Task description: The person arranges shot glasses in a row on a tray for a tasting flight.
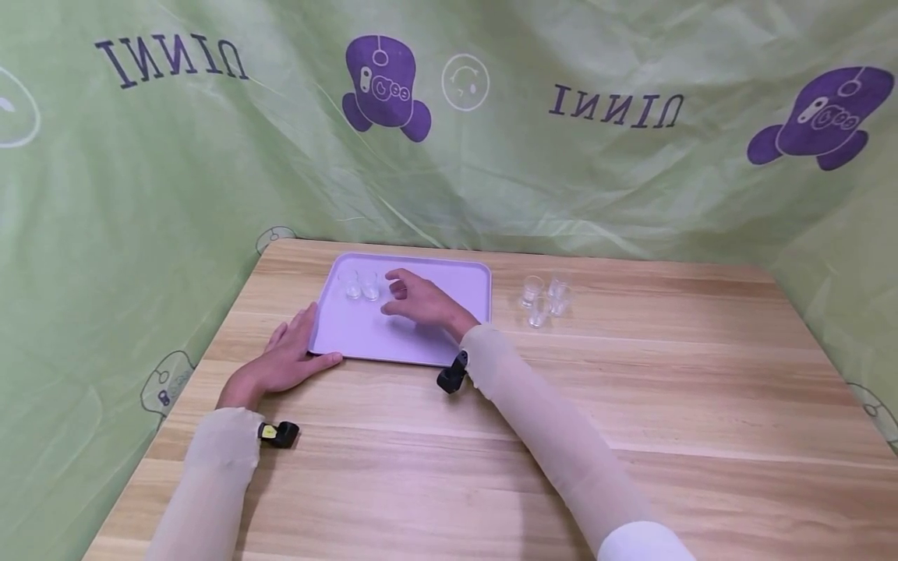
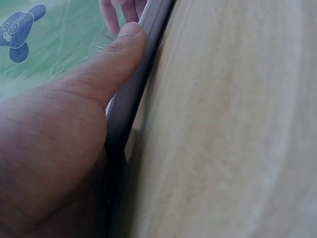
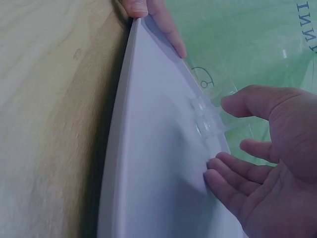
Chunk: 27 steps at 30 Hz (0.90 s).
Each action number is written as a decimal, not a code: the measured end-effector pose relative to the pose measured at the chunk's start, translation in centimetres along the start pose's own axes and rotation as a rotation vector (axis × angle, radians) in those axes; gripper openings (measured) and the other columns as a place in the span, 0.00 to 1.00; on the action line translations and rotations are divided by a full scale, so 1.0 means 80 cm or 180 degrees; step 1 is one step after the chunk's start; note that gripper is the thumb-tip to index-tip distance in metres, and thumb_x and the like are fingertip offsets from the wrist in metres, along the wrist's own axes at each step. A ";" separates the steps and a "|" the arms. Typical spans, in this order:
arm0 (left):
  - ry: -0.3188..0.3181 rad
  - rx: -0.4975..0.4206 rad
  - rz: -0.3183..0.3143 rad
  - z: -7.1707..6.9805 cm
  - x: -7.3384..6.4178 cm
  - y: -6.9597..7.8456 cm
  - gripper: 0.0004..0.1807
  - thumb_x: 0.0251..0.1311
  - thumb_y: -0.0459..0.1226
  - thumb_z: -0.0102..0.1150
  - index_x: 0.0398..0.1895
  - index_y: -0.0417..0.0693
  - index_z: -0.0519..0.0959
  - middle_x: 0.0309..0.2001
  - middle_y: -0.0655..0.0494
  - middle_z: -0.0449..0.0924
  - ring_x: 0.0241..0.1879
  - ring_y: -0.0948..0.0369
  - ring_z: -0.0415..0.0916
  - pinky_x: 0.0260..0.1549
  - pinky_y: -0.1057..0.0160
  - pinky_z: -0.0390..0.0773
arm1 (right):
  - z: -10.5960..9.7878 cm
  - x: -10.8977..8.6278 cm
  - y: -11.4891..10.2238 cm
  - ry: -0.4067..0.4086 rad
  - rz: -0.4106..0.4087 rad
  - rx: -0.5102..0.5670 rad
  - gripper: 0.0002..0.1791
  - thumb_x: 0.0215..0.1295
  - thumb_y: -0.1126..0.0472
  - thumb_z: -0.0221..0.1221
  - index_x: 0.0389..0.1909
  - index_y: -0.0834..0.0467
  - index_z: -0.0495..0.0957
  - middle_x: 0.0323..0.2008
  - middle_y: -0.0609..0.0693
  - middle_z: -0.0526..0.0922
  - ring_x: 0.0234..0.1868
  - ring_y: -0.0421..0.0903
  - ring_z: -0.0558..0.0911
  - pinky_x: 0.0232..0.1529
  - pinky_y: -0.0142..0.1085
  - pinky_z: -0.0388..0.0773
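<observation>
Two small clear glasses [image 1: 370, 288] stand side by side near the back left of a light purple tray [image 1: 365, 335]. My right hand [image 1: 421, 301] is over the tray, just right of these glasses, its thumb and fingers spread apart with nothing between them. In the right wrist view the thumb overlaps the glasses [image 3: 204, 126]. At the tray's front left corner rests my left hand [image 1: 284, 365], fingers lying straight along the left side and thumb along the front edge. The left wrist view shows that thumb [image 2: 126, 44] against the tray rim [image 2: 130, 106].
Three more clear glasses [image 1: 539, 312] stand grouped on the wooden table [image 1: 449, 452] to the right of the tray. Behind and beside the table hangs a green printed curtain [image 1: 491, 187]. A small black wrist camera [image 1: 452, 374] sits on the right sleeve.
</observation>
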<state>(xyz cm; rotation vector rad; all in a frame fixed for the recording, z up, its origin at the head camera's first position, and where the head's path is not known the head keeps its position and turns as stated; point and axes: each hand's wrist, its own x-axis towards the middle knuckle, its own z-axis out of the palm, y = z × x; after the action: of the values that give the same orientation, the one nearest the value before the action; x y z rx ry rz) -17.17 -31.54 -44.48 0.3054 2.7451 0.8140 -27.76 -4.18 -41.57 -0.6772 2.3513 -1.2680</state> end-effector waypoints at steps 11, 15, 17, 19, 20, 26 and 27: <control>0.0019 0.0029 0.0034 0.000 0.001 -0.003 0.61 0.72 0.60 0.55 0.81 0.36 0.26 0.82 0.36 0.28 0.80 0.42 0.25 0.74 0.42 0.25 | -0.022 -0.031 0.011 -0.0056 -0.0353 -0.0398 0.37 0.70 0.58 0.65 0.75 0.63 0.63 0.68 0.61 0.74 0.66 0.54 0.76 0.67 0.41 0.70; 0.0010 0.0048 0.0035 -0.001 0.001 -0.003 0.61 0.71 0.61 0.55 0.81 0.37 0.26 0.82 0.36 0.28 0.80 0.41 0.25 0.74 0.42 0.25 | -0.034 -0.045 0.009 0.0005 -0.0479 -0.0423 0.35 0.70 0.59 0.64 0.74 0.65 0.65 0.67 0.61 0.75 0.65 0.57 0.76 0.65 0.43 0.72; 0.0006 0.0040 0.0022 -0.002 0.000 -0.003 0.61 0.71 0.61 0.55 0.81 0.37 0.26 0.82 0.36 0.27 0.80 0.41 0.24 0.74 0.42 0.25 | -0.039 -0.052 0.008 0.0049 -0.0559 -0.0428 0.34 0.71 0.59 0.64 0.73 0.66 0.66 0.67 0.61 0.75 0.65 0.58 0.76 0.65 0.43 0.72; 0.0010 0.0031 0.0014 -0.002 -0.001 -0.003 0.61 0.71 0.61 0.55 0.81 0.36 0.26 0.82 0.36 0.27 0.80 0.41 0.25 0.74 0.42 0.25 | -0.044 -0.059 0.007 0.0102 -0.0645 -0.0419 0.34 0.71 0.60 0.64 0.73 0.66 0.66 0.66 0.62 0.75 0.65 0.59 0.75 0.65 0.44 0.72; 0.0010 0.0031 0.0014 -0.002 -0.001 -0.002 0.61 0.71 0.60 0.55 0.81 0.36 0.26 0.82 0.36 0.28 0.80 0.41 0.25 0.74 0.42 0.25 | -0.047 -0.063 0.007 0.0131 -0.0691 -0.0424 0.34 0.71 0.60 0.64 0.73 0.66 0.66 0.66 0.62 0.75 0.65 0.59 0.75 0.66 0.45 0.72; -0.0013 0.0029 0.0023 -0.001 -0.002 0.000 0.61 0.71 0.61 0.54 0.81 0.36 0.26 0.82 0.36 0.27 0.80 0.41 0.24 0.74 0.42 0.25 | -0.063 -0.094 0.013 0.0334 -0.0792 -0.0412 0.34 0.70 0.61 0.67 0.73 0.63 0.68 0.66 0.57 0.76 0.65 0.58 0.75 0.64 0.45 0.72; -0.0012 0.0028 0.0020 -0.001 -0.002 0.001 0.61 0.71 0.61 0.54 0.81 0.36 0.26 0.81 0.36 0.27 0.80 0.41 0.24 0.74 0.42 0.25 | -0.066 -0.100 0.014 0.0373 -0.0784 -0.0406 0.33 0.70 0.60 0.67 0.73 0.63 0.68 0.67 0.56 0.75 0.65 0.58 0.75 0.64 0.44 0.73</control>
<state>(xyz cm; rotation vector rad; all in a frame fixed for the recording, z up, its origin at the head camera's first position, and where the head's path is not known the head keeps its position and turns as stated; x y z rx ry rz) -17.01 -31.57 -44.34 0.3173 2.7462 0.8024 -24.41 4.46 -38.97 -0.9839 2.5221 -1.2965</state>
